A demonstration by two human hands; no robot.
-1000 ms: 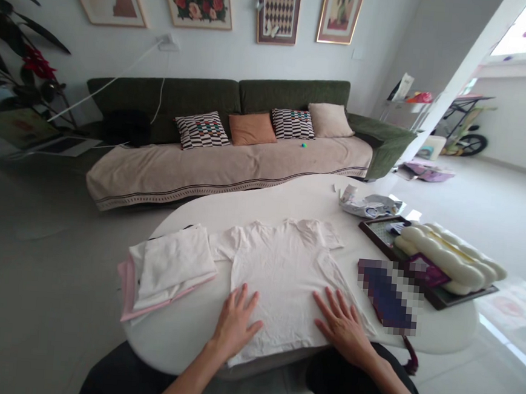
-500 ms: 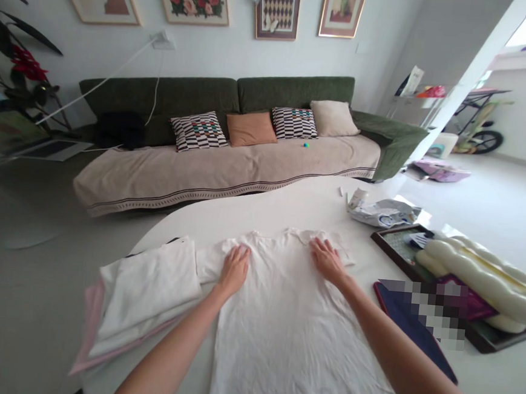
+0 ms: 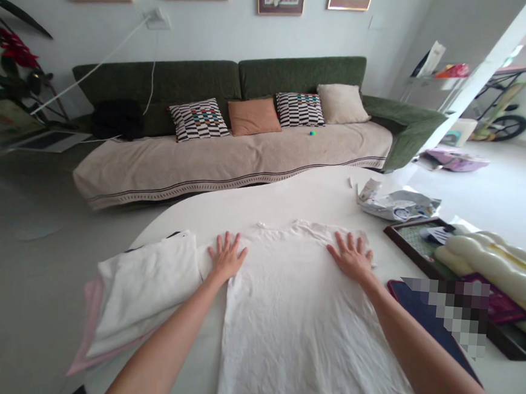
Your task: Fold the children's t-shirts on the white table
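Note:
A white T-shirt (image 3: 290,308) lies spread flat in front of me, its neckline toward the far side and its hem near my body. My left hand (image 3: 227,256) rests flat on the left sleeve by the shoulder, fingers spread. Over the right shoulder and sleeve lies my right hand (image 3: 352,257), palm down and fingers apart. Neither hand grips the cloth. Just left of the shirt is a pile of folded clothes (image 3: 146,291), white on top with a pink layer underneath.
The white table (image 3: 225,209) has a curved far edge, with a green sofa (image 3: 300,72) behind it. On the right are a crumpled plastic package (image 3: 399,204), a dark tray (image 3: 407,248) with a cream puffy object (image 3: 486,257), and a dark blue flat item (image 3: 422,307).
Both hands have moved outward, left hand to the left and right hand to the right, fingers spreading wider. The shirt's top looks smoother. The view has tilted down slightly.

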